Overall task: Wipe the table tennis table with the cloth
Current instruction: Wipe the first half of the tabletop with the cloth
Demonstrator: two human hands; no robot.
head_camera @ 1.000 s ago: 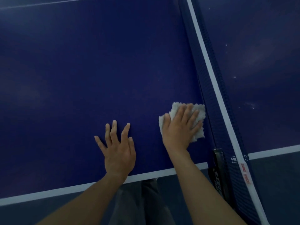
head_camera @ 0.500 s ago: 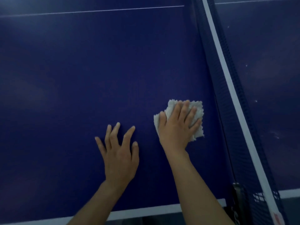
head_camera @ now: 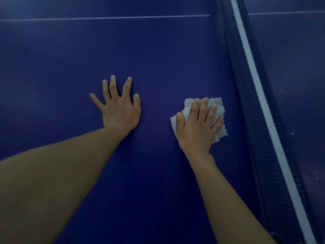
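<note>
Conceivably the white cloth (head_camera: 219,105), merely pressed under the right hand (head_camera: 197,128) with flat fingers, could snag the net (head_camera: 260,111) while the left hand (head_camera: 119,111) rests splayed.

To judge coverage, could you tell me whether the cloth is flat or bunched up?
Flat: the cloth lies as a squarish pad under the right hand, fingers straight, on the table.

Bare surface of the table tennis table (head_camera: 158,50) runs ahead of both hands and off to the left. On the right the net (head_camera: 260,103) stands near the cloth (head_camera: 219,106) under the right hand (head_camera: 197,127), walling off the other half; the left hand (head_camera: 119,110) lies flat to the cloth's left
</note>
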